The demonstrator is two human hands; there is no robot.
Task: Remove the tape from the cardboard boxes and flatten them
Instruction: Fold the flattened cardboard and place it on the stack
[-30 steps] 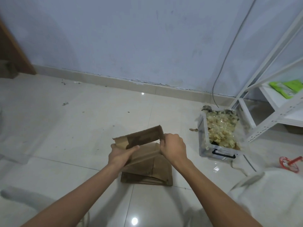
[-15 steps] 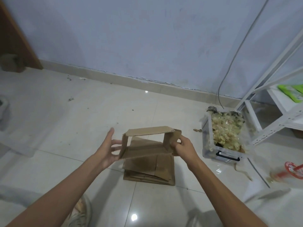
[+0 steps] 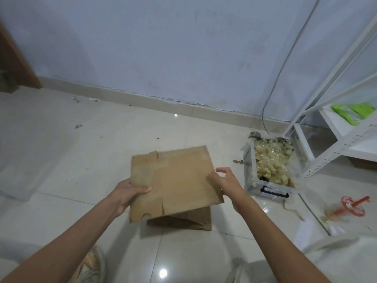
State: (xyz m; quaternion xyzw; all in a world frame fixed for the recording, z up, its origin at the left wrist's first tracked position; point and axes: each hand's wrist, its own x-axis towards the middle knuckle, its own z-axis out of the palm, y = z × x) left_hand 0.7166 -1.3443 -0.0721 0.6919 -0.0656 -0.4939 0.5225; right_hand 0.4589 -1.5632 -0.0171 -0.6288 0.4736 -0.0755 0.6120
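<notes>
A flattened brown cardboard box (image 3: 177, 180) is held level in the air above a stack of flattened cardboard (image 3: 193, 221) lying on the floor tiles. My left hand (image 3: 127, 193) grips its left edge, thumb on top and fingers underneath. My right hand (image 3: 226, 184) is at the right edge with fingers spread and fairly straight, touching the card's side.
A clear plastic bin (image 3: 269, 170) full of crumpled tape stands to the right. A white metal shelf (image 3: 346, 123) holds a green packet (image 3: 353, 112). A red tape dispenser (image 3: 354, 206) lies at the right. A cable (image 3: 285, 62) runs down the wall. My shoe (image 3: 91, 266) shows below.
The box was an open sleeve between both hands; it is now pressed flat and turned level. My right hand has loosened its grip on the right edge.
</notes>
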